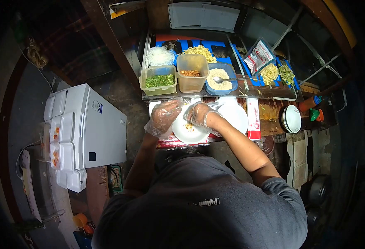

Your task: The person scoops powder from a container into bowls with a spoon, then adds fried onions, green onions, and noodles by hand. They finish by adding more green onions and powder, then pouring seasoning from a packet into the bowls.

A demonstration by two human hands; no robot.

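Both my hands wear clear plastic gloves and hover over a white plate (190, 133) on the counter in front of me. My left hand (164, 117) rests at the plate's left rim, fingers loosely spread. My right hand (200, 113) is bunched over the plate's middle, fingers pinched above a small heap of orange-brown food (189, 126). A second white plate (235, 116) lies just right of my right wrist.
Behind the plates stand a tub of chopped greens (159, 80), a tall tub with orange filling (192, 73) and a blue tub of pale crumbs with a spoon (219, 79). Noodles (200, 51) lie farther back. A white freezer (92, 129) with foam boxes stands left; stacked plates (292, 118) right.
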